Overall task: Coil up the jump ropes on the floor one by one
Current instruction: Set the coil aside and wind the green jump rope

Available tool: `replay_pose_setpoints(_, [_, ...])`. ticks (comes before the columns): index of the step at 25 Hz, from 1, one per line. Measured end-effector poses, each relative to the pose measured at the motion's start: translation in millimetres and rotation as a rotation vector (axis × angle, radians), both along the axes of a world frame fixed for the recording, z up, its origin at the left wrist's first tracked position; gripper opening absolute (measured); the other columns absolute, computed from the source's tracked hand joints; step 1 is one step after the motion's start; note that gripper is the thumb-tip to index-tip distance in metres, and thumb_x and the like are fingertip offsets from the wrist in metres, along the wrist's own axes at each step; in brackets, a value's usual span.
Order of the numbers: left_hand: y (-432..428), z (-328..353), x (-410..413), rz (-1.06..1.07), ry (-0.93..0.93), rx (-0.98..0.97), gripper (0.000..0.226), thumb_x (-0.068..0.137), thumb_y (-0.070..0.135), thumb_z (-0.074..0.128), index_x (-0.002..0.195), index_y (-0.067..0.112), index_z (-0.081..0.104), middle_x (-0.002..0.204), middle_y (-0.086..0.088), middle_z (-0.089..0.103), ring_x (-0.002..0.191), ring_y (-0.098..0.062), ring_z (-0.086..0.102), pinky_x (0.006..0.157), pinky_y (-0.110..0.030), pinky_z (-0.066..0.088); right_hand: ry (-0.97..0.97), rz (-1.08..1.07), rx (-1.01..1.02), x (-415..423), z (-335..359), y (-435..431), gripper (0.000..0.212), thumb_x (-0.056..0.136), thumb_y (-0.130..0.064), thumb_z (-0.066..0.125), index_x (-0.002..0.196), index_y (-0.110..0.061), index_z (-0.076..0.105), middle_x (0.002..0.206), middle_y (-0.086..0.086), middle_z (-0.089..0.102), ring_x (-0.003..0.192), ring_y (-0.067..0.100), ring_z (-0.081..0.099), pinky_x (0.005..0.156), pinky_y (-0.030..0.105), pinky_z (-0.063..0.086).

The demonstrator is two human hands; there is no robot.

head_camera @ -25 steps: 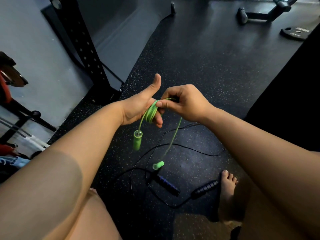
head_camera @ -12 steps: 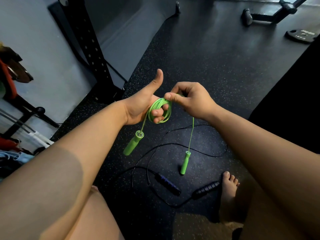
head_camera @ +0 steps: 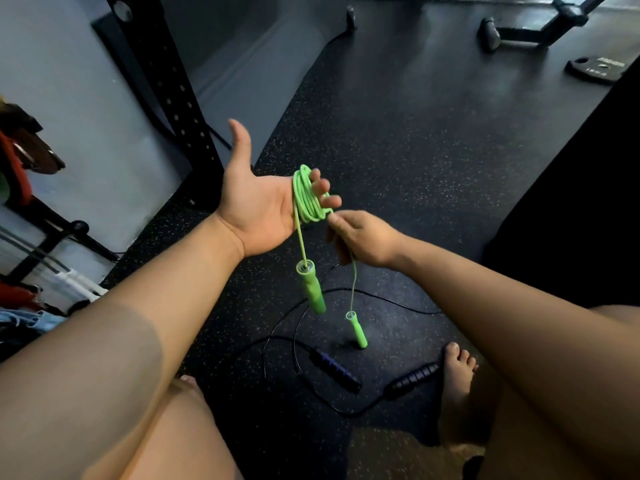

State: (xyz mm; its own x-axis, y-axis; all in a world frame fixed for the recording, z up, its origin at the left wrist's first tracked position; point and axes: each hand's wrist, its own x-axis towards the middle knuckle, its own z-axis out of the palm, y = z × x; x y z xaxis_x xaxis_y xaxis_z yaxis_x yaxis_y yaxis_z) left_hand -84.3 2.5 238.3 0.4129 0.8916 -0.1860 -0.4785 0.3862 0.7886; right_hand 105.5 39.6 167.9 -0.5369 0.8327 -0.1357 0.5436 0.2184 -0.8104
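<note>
Jump ropes: two. One green jump rope (head_camera: 304, 199), one black jump rope (head_camera: 381, 297).
Handles: four in all, two per rope. Green pair: near green handle (head_camera: 310, 289), far green handle (head_camera: 356, 329). Dark pair: blue-ribbed handle (head_camera: 334, 370), black handle (head_camera: 412, 379).
Grips: two. Left grip (head_camera: 256, 209), right grip (head_camera: 363, 237).
Bare feet plainly in view: one, bare foot (head_camera: 457, 372).
Weight plates on floor (head_camera: 415, 150): one, weight plate (head_camera: 595, 69).
Perforated rack uprights: one, rack upright (head_camera: 166, 81).
Loops in green coil: several, too bunched for exact count.
</note>
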Motion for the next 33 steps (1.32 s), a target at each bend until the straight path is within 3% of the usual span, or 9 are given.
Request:
replay_pose_setpoints(3, [4.9,-1.7,-0.6,0.244,-0.137,0.036,0.122,0.076,0.097,0.019,0.134,-0.007,0.046,0.107,-0.017,0.065,0.123,-0.039,0.062,0.102,-0.049,0.054,-0.147,0.155,-0.007,-2.5,-1.1,-6.0,0.032,0.107,-0.029,0.042,0.098,-0.01,0.066,0.071,0.008,0.068,0.066,0.019,0.063,0.071,0.034,0.052])
replay_pose_setpoints(6, [12.4,-6.7,-4.8,0.421,-0.079,0.068,0.121,0.083,0.091,0.018,0.146,-0.011,0.031,0.123,-0.017,0.058,0.117,-0.034,0.068,0.108,-0.054,0.049,-0.172,0.19,0.103,-3.1,7.2,-5.4,0.029,0.105,-0.03,0.048,0.101,-0.011,0.069,0.065,0.002,0.067,0.054,0.008,0.059,0.063,0.029,0.05])
replay_pose_setpoints(10, [16.0,-20.2,-0.9,0.287,0.619,0.132,0.129,0.069,0.097,0.007,0.157,0.004,0.026,0.128,-0.015,0.07,0.122,-0.023,0.066,0.122,-0.045,0.026,-0.175,0.237,0.235,-5.0,28.4,-2.3,0.028,0.101,-0.033,0.056,0.087,-0.011,0.067,0.064,0.004,0.068,0.049,0.01,0.056,0.061,0.033,0.049])
replay_pose_setpoints(13, [12.1,-31.0,7.1,-0.019,0.999,0.232,0.146,0.041,0.113,0.02,0.138,0.01,0.057,0.124,-0.009,0.072,0.125,-0.019,0.062,0.122,-0.045,0.026,-0.179,0.251,0.308,-0.5,41.5,3.2,0.027,0.099,-0.036,0.059,0.083,-0.017,0.07,0.063,0.006,0.069,0.053,0.016,0.061,0.058,0.035,0.05])
replay_pose_setpoints(16, [7.6,-27.2,9.3,-0.214,1.041,0.245,0.13,0.044,0.112,0.012,0.101,0.012,0.072,0.095,-0.013,0.078,0.101,-0.021,0.073,0.117,-0.05,0.032,-0.1,0.173,0.366,11.9,51.9,12.3,0.019,0.088,-0.041,0.073,0.077,-0.026,0.071,0.057,-0.009,0.062,0.053,0.006,0.06,0.05,0.023,0.043])
replay_pose_setpoints(19, [3.0,-12.9,11.1,-0.28,0.925,0.198,0.113,0.066,0.098,-0.007,0.078,0.009,0.062,0.062,-0.012,0.065,0.072,-0.031,0.068,0.093,-0.041,0.046,-0.008,0.095,0.432,23.4,52.7,22.4,0.028,0.075,-0.046,0.083,0.071,-0.024,0.066,0.057,-0.012,0.056,0.052,0.001,0.05,0.05,0.015,0.033])
replay_pose_setpoints(22, [0.8,-2.6,14.1,-0.242,0.729,0.134,0.105,0.079,0.084,-0.019,0.073,0.009,0.055,0.048,-0.004,0.046,0.059,-0.029,0.053,0.074,-0.035,0.051,0.044,0.054,0.446,24.2,41.6,24.8,0.034,0.085,-0.046,0.074,0.072,-0.017,0.062,0.062,0.003,0.061,0.054,0.006,0.045,0.053,0.03,0.039])
replay_pose_setpoints(27, [-1.0,4.5,5.8,-0.085,0.367,0.053,0.105,0.07,0.096,-0.009,0.07,0.011,0.053,0.046,0.0,0.038,0.056,-0.026,0.05,0.097,-0.042,0.038,0.071,-0.023,0.296,24.2,25.9,18.4,0.054,0.098,-0.058,0.046,0.075,-0.011,0.06,0.066,0.009,0.068,0.063,0.029,0.065,0.065,0.042,0.052])
replay_pose_setpoints(33, [-4.3,16.0,-8.2,0.149,-0.138,0.06,0.112,0.066,0.103,0.011,0.09,0.005,0.059,0.061,-0.002,0.053,0.072,-0.027,0.06,0.095,-0.032,0.048,0.044,0.029,0.121,9.6,9.3,4.1,0.044,0.105,-0.042,0.042,0.079,-0.013,0.062,0.07,0.012,0.071,0.06,0.018,0.063,0.066,0.038,0.053])
